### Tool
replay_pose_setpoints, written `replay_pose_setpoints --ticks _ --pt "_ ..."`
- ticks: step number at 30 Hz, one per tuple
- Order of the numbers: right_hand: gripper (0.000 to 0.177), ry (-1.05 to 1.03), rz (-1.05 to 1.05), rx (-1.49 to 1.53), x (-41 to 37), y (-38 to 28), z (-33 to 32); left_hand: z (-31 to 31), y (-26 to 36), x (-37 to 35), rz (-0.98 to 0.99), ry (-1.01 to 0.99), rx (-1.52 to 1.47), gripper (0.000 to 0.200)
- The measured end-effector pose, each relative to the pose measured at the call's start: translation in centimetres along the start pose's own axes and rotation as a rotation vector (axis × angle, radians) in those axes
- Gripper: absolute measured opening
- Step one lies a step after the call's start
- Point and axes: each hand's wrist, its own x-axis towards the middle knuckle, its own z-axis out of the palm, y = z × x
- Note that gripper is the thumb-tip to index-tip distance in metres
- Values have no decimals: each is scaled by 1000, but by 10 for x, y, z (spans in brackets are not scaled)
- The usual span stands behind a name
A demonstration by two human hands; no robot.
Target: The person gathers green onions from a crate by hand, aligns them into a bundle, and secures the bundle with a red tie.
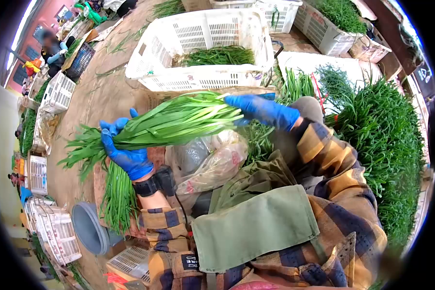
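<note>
A bunch of long green leafy stalks (174, 121) lies across both hands above my lap. My left hand (125, 150), in a blue glove, is wrapped round the leafy part at the left. At the pale cut ends on the right is my right hand (266, 110), also blue-gloved; its fingertips touch the stalks, and what it grips is hard to make out. Another bunch (118, 198) hangs below my left hand. Behind the hands stands a white crate (208, 77) with some green stalks (222, 56) inside.
A large heap of greens (386, 135) rises at the right. Plastic bags (212, 164) lie by my lap. A grey bucket (89, 227) and white crates (58, 232) stand at the lower left. Another person (55, 55) is at the far upper left.
</note>
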Motion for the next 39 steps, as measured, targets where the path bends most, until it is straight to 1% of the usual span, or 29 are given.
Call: replay_pose_setpoints --ticks 2,3,4,5,6,7,9,11,12,13,14,15,16,17,18,19,21,23,24,25,26,27,29,30,32,33,35,38,39 --pt "39 -33 -88 122 2 5 -2 14 9 2 -16 58 127 26" --pt "37 -46 -140 400 -12 -16 5 21 15 2 -28 90 196 29" --pt "35 -30 -243 414 -19 -30 5 22 18 1 -194 245 185 30" --pt "34 -15 -352 422 -22 -39 1 18 20 -3 -229 149 241 31" --pt "33 17 -338 301 -20 -36 -3 10 19 -7 -266 49 296 32" --pt "35 -86 -276 232 -12 -26 -7 13 19 -10 -302 -53 350 34" --pt "40 -200 -133 328 -13 -21 -12 31 26 -6 -308 58 248 31" --pt "36 -249 -363 435 -20 -44 8 47 32 -9 -305 233 183 31" --pt "37 -290 -311 286 -12 -44 7 42 28 -14 -189 212 317 30" --pt "39 -328 -263 141 -8 -46 8 34 27 -15 -230 137 378 30" --pt "39 -206 -183 32 -11 -47 10 25 27 -13 -273 55 437 31" --pt "38 -170 -123 78 1 -48 9 27 22 -7 -310 -33 492 31" --pt "36 -199 -211 285 1 -49 2 33 24 -5 -348 -19 377 30" --pt "35 -224 -287 508 0 -45 -1 32 25 -7 -320 72 465 28" --pt "30 -399 -375 666 8 -35 -10 32 25 -5 -293 152 553 27" --pt "28 -252 -173 543 15 -22 -21 32 23 -1 -262 221 637 25" --pt "29 -143 -639 -391 45 10 -35 37 10 6 -298 91 712 24" --pt "29 -135 -592 -191 33 12 -41 50 2 11 -313 72 649 25" --pt "29 -128 -572 -90 17 -2 -32 59 2 12 -238 186 616 22" --pt "29 -124 -344 367 6 -14 -25 54 4 13 -200 240 561 22" --pt "30 -101 -331 536 13 -4 -28 47 8 18 -159 282 501 22" --pt "30 -26 -199 513 11 3 -32 40 12 25 -114 321 437 22" --pt "27 30 -159 201 27 56 -47 30 20 35 -117 348 441 24" --pt "23 41 -199 -5 18 72 -36 26 26 39 -113 369 435 24" --pt "24 -79 -246 -148 1 96 -9 24 33 46 -107 350 439 27" --pt "31 -82 -394 -355 -4 98 5 29 30 48 -64 379 478 27" --pt "36 34 -353 -634 -15 76 32 42 23 54 26 431 551 28" --pt "36 45 -239 -887 5 75 46 49 27 63 45 428 497 29" --pt "33 81 -274 -855 8 81 50 52 27 65 59 427 483 30"
